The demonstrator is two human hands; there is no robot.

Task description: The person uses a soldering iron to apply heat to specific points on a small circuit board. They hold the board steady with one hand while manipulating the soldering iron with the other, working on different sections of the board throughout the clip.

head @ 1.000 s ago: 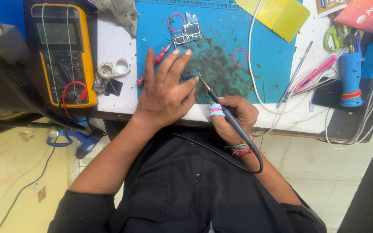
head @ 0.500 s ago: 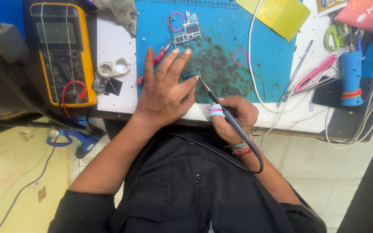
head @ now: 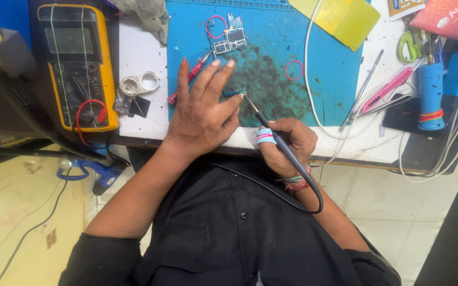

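Nothing has shifted: my left hand (head: 202, 114) still lies spread, pinning the small blue circuit piece (head: 234, 92), while my right hand (head: 287, 145) fingers stay pinched round the slim black soldering iron (head: 271, 130), its tip on that piece.

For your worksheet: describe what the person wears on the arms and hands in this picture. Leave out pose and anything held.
Both arms come out of a black buttoned shirt with the sleeves pushed up above the elbows, leaving the forearms bare. The left hand wears nothing: no glove, ring or band. The right hand has a wristband of red and multicoloured threads. No gloves on either hand.
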